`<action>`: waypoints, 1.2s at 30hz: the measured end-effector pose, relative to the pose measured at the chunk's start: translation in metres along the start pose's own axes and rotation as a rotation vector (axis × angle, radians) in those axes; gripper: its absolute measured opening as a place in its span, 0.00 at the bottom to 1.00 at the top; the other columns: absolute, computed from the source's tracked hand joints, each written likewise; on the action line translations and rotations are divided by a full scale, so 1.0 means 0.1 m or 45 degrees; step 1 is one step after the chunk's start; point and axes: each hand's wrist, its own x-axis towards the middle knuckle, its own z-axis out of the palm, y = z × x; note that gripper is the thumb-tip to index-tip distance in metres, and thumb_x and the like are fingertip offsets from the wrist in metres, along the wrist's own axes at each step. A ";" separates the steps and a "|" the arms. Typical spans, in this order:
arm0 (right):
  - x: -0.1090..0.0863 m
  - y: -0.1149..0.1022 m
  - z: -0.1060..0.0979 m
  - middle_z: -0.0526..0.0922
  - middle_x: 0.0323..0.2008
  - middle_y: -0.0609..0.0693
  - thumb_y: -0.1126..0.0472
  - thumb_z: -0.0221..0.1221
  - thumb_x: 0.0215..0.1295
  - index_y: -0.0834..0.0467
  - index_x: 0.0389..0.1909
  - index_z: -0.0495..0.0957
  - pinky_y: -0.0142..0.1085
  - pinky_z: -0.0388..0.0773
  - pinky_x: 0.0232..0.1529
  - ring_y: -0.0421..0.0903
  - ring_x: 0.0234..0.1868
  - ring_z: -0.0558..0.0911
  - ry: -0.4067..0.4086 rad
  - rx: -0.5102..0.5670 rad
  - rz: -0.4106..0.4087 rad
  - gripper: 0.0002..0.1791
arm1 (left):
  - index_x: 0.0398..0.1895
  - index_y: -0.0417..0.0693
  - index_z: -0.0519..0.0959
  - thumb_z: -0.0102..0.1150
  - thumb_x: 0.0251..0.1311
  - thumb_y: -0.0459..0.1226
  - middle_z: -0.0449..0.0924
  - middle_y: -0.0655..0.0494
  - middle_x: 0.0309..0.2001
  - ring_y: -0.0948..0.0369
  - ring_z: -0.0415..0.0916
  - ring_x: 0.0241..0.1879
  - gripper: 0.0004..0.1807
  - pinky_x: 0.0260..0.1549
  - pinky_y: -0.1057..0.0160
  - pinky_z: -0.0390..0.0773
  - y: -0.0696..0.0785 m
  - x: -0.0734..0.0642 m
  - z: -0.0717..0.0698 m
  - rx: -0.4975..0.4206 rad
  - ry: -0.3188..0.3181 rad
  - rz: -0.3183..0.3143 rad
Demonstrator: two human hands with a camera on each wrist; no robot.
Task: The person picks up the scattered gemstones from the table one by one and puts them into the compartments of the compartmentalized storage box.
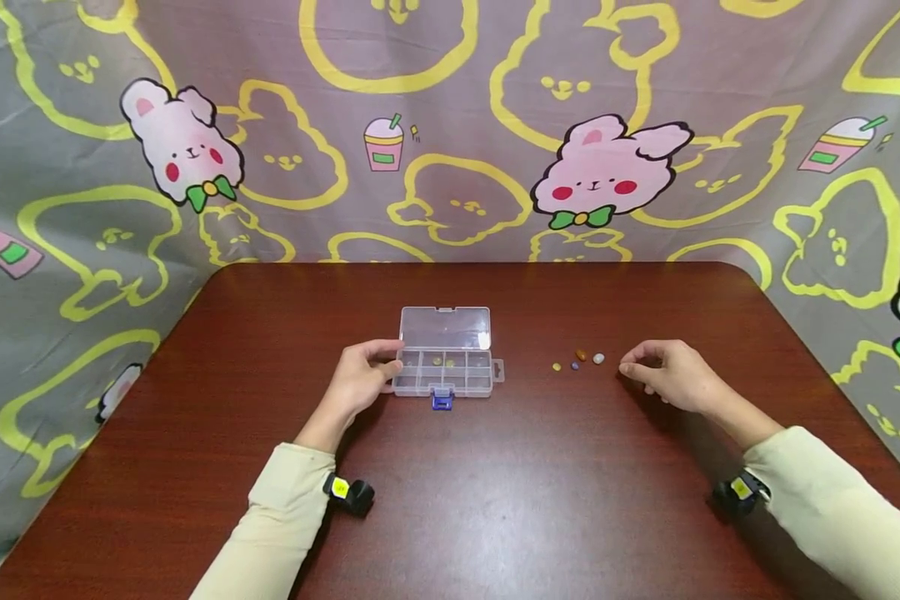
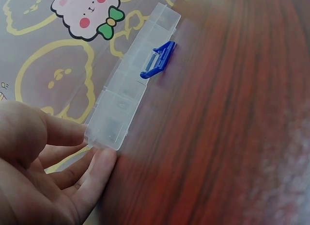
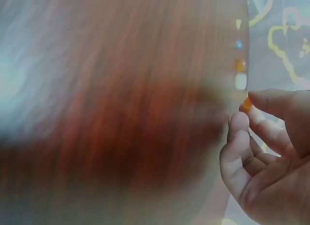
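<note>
A clear plastic compartment box [image 1: 456, 382] with a blue latch [image 1: 442, 401] lies on the table, its lid [image 1: 445, 327] swung up at the back. Small yellowish pieces [image 1: 437, 362] sit in its rear compartments. My left hand [image 1: 362, 375] grips the box's left end between thumb and fingers. At the right, my right hand [image 1: 671, 374] pinches a small orange stone [image 3: 247, 104] between thumb and index fingertip. To the left of that hand lie a white stone [image 1: 598, 358], a brown-orange stone [image 1: 581, 355], a blue stone [image 1: 575, 366] and a yellow stone [image 1: 557, 367].
The dark red-brown wooden table [image 1: 495, 483] runs back to a patterned cloth [image 1: 465, 125] hanging behind it and along both sides. A hang tab [image 1: 498, 370] sticks out from the box's right end. Each wrist carries a small black camera.
</note>
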 end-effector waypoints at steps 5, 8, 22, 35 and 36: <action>0.06 -0.13 0.02 0.82 0.23 0.51 0.60 0.65 0.68 0.62 0.40 0.84 0.35 0.72 0.16 0.47 0.22 0.78 0.050 0.018 -0.048 0.08 | 0.58 0.35 0.80 0.58 0.64 0.24 0.80 0.36 0.53 0.58 0.80 0.36 0.19 0.30 0.63 0.85 -0.02 0.01 0.01 0.006 0.009 0.002; 0.09 -0.24 0.04 0.84 0.28 0.53 0.62 0.66 0.66 0.61 0.39 0.84 0.34 0.73 0.17 0.48 0.22 0.79 0.061 0.040 -0.078 0.06 | 0.58 0.35 0.80 0.58 0.64 0.24 0.80 0.36 0.54 0.58 0.79 0.36 0.19 0.30 0.62 0.85 -0.02 0.01 0.02 0.005 0.008 -0.004; 0.24 -0.57 0.25 0.86 0.32 0.54 0.68 0.65 0.64 0.65 0.41 0.84 0.35 0.79 0.23 0.52 0.24 0.82 0.054 0.159 -0.149 0.07 | 0.58 0.34 0.80 0.58 0.64 0.24 0.80 0.36 0.53 0.56 0.80 0.37 0.19 0.32 0.61 0.86 0.01 0.00 0.03 0.013 0.006 -0.004; 0.38 -0.83 0.51 0.86 0.30 0.53 0.69 0.66 0.63 0.65 0.41 0.84 0.35 0.79 0.24 0.50 0.23 0.80 -0.006 0.233 -0.194 0.07 | 0.58 0.35 0.80 0.58 0.64 0.24 0.80 0.37 0.54 0.56 0.80 0.38 0.19 0.32 0.61 0.86 0.00 -0.01 0.01 0.025 0.012 -0.003; 0.39 -0.85 0.53 0.85 0.30 0.53 0.69 0.66 0.62 0.65 0.40 0.84 0.35 0.79 0.24 0.49 0.23 0.80 -0.011 0.239 -0.195 0.07 | 0.58 0.35 0.80 0.58 0.64 0.25 0.80 0.37 0.54 0.56 0.80 0.38 0.19 0.32 0.61 0.86 0.00 -0.01 0.01 0.027 0.013 -0.004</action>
